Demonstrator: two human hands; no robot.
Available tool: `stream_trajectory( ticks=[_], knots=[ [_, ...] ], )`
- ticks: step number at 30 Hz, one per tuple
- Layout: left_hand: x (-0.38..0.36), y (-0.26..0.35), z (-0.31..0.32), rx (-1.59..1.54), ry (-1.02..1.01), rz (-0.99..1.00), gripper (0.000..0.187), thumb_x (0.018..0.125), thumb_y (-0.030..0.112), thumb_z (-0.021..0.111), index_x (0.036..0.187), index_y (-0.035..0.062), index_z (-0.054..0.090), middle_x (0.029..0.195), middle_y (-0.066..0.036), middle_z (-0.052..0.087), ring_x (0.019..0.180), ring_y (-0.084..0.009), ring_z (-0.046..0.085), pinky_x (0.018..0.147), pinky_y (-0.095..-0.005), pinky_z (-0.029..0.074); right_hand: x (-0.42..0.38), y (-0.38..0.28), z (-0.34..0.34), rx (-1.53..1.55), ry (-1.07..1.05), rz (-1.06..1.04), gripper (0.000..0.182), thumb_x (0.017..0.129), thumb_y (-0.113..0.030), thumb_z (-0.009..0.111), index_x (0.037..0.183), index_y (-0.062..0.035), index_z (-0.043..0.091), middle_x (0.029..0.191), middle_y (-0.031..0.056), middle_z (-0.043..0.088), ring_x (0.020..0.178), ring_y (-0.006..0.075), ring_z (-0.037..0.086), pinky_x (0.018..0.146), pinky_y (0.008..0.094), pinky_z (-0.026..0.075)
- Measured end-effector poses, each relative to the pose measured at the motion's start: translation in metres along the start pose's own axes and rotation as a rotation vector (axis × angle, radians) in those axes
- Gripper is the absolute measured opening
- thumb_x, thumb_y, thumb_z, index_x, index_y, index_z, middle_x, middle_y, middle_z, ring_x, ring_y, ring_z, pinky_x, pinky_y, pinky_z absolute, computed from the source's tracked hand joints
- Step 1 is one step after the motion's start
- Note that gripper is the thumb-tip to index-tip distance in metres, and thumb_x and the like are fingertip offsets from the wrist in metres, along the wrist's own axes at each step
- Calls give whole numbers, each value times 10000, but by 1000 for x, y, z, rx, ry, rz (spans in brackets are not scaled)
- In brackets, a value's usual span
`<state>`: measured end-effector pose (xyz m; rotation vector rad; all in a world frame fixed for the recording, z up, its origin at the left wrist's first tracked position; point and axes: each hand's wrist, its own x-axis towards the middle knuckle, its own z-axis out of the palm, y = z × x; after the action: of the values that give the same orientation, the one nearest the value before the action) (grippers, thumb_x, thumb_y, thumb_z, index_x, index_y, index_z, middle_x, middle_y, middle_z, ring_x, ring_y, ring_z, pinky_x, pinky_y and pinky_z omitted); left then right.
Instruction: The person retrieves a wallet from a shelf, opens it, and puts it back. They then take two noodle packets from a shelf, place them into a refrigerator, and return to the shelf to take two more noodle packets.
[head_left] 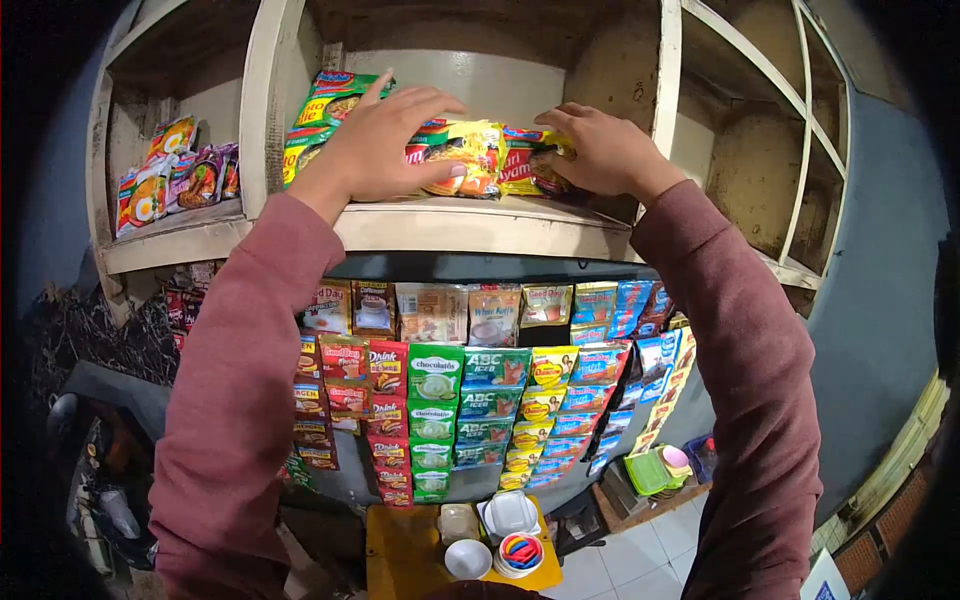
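Noodle packs on the cream shelf. Over some, a left hand, spread out. At the rightmost pack, a right hand with bent fingers; cannot tell if pinching. Below, hanging drink packets.

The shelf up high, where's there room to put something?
Bare room: the compartment beyond the upright by the right hand, and the gap above the noodle packets between the hands. Crowded: the middle shelf's front, around the left hand.
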<state>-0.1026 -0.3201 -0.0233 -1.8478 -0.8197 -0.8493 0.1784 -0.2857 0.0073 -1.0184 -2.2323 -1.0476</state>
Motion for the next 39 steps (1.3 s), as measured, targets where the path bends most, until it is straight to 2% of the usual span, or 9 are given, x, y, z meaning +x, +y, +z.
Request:
stream_trajectory(
  ticks=[4,6,12,16,25,27,30,36,39],
  knots=[
    [0,7,-11,-83,-159,-85,574,760,384,704,1268,167,546,1209,-104,628,1191,-272,563,1196,-534,125,3,4,10,-131,-20,-70,590,829,-412,614,1356,-166,510,1273,153,598,1135,322,600,935,439,503],
    [-1,6,-11,-111,-193,-139,575,749,385,709,1257,167,552,1188,-99,639,1169,-270,578,1198,-535,113,2,-6,-4,-167,-250,84,648,802,-448,636,1380,-195,487,1254,159,609,1116,327,612,931,440,504],
    [-1,2,-9,-44,-66,-54,593,716,449,729,1231,197,577,1171,-82,631,1167,-256,575,1191,-544,144,4,3,8,-90,-31,9,687,789,-521,644,1342,-129,532,1216,177,618,1121,332,605,945,421,498],
    [1,2,-10,-10,9,24,616,662,409,743,1205,165,585,1162,-74,617,1149,-252,573,1187,-535,167,9,7,9,-91,-46,17,706,819,-569,626,1349,-116,520,1190,166,596,1111,342,594,915,435,496],
    [1,4,-10,-104,56,27,577,653,349,783,1137,149,539,992,-37,649,1009,-246,632,1167,-521,221,10,4,-6,117,-143,107,638,761,-368,774,1258,-69,508,1140,191,627,1073,351,609,907,411,502],
    [0,0,-8,-124,56,19,577,653,337,788,1131,147,527,975,-34,655,992,-245,639,1161,-521,231,11,11,0,213,-21,10,638,718,-293,823,1223,-35,532,1096,205,651,1011,349,637,880,409,514],
    [1,1,-9,-331,94,-2,543,642,348,800,1084,143,562,963,-39,634,973,-223,634,1166,-522,246,12,12,-5,242,-99,-59,614,705,-282,842,1166,5,556,1086,212,655,966,339,655,857,404,520],
    [-1,3,-9,3,135,101,518,617,336,817,1025,132,571,906,-52,634,944,-229,634,1167,-502,240,2,1,-16,257,-221,-58,615,721,-347,803,1228,-78,585,1017,179,696,969,358,662,865,419,519],
    [0,8,-15,-25,-9,1,512,622,339,821,1017,141,563,876,-42,642,917,-233,642,1171,-498,230,-6,-12,-24,198,-226,-4,568,749,-355,783,1224,-106,593,1028,177,693,963,364,659,859,440,517]
  ],
)
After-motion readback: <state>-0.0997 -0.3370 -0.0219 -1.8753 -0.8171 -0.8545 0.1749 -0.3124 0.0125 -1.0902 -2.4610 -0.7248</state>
